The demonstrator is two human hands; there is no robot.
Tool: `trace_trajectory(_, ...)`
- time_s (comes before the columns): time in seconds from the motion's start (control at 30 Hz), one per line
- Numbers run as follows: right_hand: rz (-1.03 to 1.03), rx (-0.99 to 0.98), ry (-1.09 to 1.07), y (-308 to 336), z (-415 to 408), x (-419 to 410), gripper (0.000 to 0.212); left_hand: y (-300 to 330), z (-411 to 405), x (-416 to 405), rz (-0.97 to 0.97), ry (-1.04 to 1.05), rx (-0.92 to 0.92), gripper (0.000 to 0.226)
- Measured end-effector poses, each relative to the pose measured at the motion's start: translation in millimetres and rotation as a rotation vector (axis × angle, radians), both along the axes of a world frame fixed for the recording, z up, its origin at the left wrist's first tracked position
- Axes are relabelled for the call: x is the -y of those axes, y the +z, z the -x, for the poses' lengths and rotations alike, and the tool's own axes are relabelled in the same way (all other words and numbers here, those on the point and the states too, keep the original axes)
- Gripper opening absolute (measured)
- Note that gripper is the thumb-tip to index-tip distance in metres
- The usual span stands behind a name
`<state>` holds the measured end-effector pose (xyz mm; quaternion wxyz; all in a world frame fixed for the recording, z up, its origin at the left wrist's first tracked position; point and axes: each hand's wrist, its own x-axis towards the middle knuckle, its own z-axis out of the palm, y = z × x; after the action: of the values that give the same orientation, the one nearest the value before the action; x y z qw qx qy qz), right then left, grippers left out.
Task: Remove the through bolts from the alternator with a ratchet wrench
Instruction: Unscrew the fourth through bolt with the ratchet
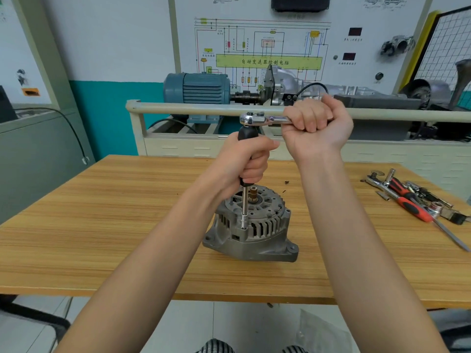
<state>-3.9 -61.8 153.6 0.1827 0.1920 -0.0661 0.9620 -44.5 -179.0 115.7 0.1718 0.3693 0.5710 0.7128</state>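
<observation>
Head view: I see the alternator (251,226) standing near the middle of the wooden table (102,225), pulley end down, its vented rear housing facing up. A chrome extension bar (244,202) stands upright on it, its socket (244,223) seated on the near-left rim of the housing; the bolt under the socket is hidden, can't tell how far out it is. The bar has a black handle section (246,135) at its top. My left hand (248,161) is curled around that black section, its grip closed on it, holding it vertical. On top sits the ratchet wrench (262,120), chrome head over the bar, handle running level to the right. My right hand (314,123) is a fist around the wrench handle, grip closed tight, with the handle's end hidden inside the fist. Both forearms reach in from the near edge.

At the right end of the table lies a loose pile of tools (413,197): a red-and-black-handled screwdriver (405,197), an adjustable wrench (376,180), sockets and small bits, well apart from the alternator. Beyond the table is a training bench with a blue electric motor (197,89) coupled to a transmission (283,84), and behind it a wiring diagram board (260,47).
</observation>
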Motion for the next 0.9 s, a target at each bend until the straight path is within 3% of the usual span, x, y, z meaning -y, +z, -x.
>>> trace_trajectory(0.1,-0.061,-0.062,-0.147,-1.8,-12.0,8.1,0.051,-0.7,-2.7,-3.6,-0.031,0.124,0.017,0.056)
trace_trajectory(0.2,-0.246,-0.196,-0.411,-5.9,-25.3,29.2,0.054,-1.8,-6.3,-9.3,-0.057,0.28,0.041,0.049)
trace_trajectory(0.37,-0.445,-0.481,-0.879,-16.2,-31.1,65.7,0.031,-3.8,-10.7,-13.0,-0.074,0.436,0.004,0.038)
trace_trajectory(0.5,-0.382,-0.429,-0.703,-12.5,-30.0,51.9,0.041,-4.8,-6.9,-6.1,-0.054,0.323,-0.01,0.042)
trace_trajectory(0.6,-0.296,-0.226,-0.434,-5.5,-25.8,26.2,0.053,-0.5,0.1,4.0,-0.024,0.113,-0.034,0.039)
trace_trajectory(0.67,-0.185,-0.095,-0.23,-2.8,-17.4,10.2,0.052,2.1,2.1,7.1,-0.017,0.019,-0.048,0.027)
trace_trajectory(0.73,-0.07,-0.014,-0.065,-1.2,-7.3,-0.1,0.05,3.3,1.0,5.2,-0.002,-0.043,-0.047,0.03)
trace_trajectory(0.9,0.047,0.061,-0.008,-2.7,4.0,-6.3,0.051,2.1,-3.3,-4.6,0.031,0.033,-0.027,0.054)
